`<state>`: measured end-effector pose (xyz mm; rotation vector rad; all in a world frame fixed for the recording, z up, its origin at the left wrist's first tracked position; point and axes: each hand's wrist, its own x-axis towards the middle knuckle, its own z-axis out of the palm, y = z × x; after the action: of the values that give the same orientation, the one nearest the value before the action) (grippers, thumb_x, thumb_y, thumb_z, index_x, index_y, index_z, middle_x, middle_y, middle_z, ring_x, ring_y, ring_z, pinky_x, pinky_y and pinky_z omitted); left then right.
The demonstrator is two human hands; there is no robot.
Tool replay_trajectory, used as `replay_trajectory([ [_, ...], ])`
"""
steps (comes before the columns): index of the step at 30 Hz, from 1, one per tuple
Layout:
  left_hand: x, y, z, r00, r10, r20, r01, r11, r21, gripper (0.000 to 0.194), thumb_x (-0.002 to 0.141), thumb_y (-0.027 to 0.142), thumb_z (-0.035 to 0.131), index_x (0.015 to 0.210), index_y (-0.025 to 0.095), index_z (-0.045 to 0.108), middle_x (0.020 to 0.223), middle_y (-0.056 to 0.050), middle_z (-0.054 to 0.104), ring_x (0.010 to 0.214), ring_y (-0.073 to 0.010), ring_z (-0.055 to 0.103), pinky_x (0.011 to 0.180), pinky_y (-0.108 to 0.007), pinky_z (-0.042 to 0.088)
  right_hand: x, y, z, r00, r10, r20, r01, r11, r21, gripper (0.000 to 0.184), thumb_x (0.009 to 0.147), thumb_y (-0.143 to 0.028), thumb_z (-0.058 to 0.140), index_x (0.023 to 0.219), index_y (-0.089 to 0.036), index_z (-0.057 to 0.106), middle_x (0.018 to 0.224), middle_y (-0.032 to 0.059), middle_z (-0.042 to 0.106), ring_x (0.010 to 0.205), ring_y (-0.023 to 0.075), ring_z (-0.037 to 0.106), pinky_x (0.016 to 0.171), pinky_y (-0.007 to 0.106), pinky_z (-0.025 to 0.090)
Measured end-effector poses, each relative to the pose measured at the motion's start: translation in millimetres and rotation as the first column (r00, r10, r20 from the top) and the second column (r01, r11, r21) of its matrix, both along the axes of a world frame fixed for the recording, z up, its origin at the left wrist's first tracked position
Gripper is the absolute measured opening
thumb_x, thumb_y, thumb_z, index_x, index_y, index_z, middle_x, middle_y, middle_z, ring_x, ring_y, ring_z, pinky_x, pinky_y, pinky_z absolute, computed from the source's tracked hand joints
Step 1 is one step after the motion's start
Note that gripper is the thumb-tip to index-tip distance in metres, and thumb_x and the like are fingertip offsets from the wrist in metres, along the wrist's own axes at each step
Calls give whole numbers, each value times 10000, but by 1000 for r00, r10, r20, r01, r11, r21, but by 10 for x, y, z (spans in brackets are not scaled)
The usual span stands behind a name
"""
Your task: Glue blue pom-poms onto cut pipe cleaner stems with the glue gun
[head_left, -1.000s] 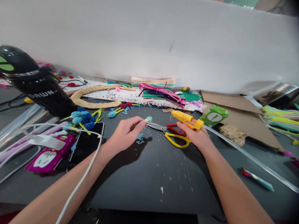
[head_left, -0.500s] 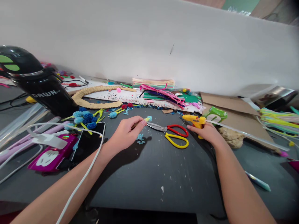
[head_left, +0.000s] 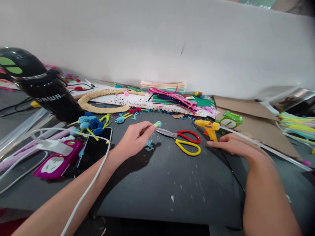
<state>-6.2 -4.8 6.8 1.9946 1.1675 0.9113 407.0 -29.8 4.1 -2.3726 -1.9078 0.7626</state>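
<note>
My left hand (head_left: 136,138) is closed in a pinch on a small pipe-cleaner piece (head_left: 157,124), yellow-green with a curled light-blue tip. Just right of it lie scissors (head_left: 187,141) with one red and one yellow handle, blades towards my left fingers. Below the pinch are light-blue pipe-cleaner snippets (head_left: 149,145). My right hand (head_left: 230,143) has thumb and fingers at the lower end of the yellow hot glue gun's handle (head_left: 208,127). The gun's nozzle points left, and a long clear glue stick (head_left: 261,144) sticks out of its back.
Blue pipe-cleaner flowers (head_left: 92,124) lie beside a phone (head_left: 97,147) and a magenta power bank (head_left: 57,160). A black bottle (head_left: 52,95) stands at left. Behind are a ruffled tan ring (head_left: 86,103) and pink pipe cleaners (head_left: 169,95). Cardboard (head_left: 265,126) lies right. A white cable (head_left: 91,183) crosses my left forearm.
My right hand has slid down and back along the glue gun to the bottom of its handle, baring more of the grip. The left hand holds its piece in the same place.
</note>
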Motion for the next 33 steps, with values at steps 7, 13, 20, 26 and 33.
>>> replay_trajectory([
  [7, 10, -3, 0, 1000, -2, -1, 2, 1000, 2, 363, 966, 454, 450, 849, 155, 619, 722, 0, 557, 641, -116, 438, 569, -242, 310, -1120, -144, 253, 702, 429, -569, -535, 844, -24, 366, 816, -533, 643, 715, -182, 651, 629, -1, 628, 567, 127, 549, 551, 240, 412],
  [13, -2, 18, 9, 999, 35, 28, -36, 999, 22, 360, 962, 450, 448, 864, 155, 629, 742, -11, 597, 665, -130, 484, 592, -239, 354, -2187, -177, -119, 663, 717, -216, -485, 631, 605, 219, 949, -274, 525, 1104, -199, 661, 1095, 100, 667, 1022, 231, 602, 909, 378, 474],
  [20, 1, 15, 22, 999, 25, 35, -25, 1000, 16, 342, 963, 426, 448, 839, 156, 616, 720, -3, 586, 648, -123, 476, 587, -236, 354, -2397, -66, -377, 750, 656, -86, -420, 572, 705, 259, 923, -343, 583, 1104, -185, 681, 1096, 111, 641, 1044, 259, 571, 933, 403, 462],
  [26, 13, 6, 21, 998, 31, 54, -32, 999, 7, 328, 963, 408, 449, 830, 156, 613, 700, 2, 566, 633, -118, 457, 569, -228, 341, -2435, -1, -476, 757, 648, -77, -405, 559, 723, 214, 908, -362, 609, 967, -187, 719, 1003, 102, 654, 980, 250, 574, 880, 399, 470],
  [33, 6, 12, 17, 999, 22, 47, -22, 1000, -3, 344, 963, 428, 439, 831, 159, 607, 734, -14, 595, 682, -138, 498, 624, -240, 378, -2428, 8, -446, 748, 642, -168, -337, 585, 738, 153, 917, -217, 551, 892, -198, 701, 962, 83, 650, 957, 228, 580, 883, 384, 464],
])
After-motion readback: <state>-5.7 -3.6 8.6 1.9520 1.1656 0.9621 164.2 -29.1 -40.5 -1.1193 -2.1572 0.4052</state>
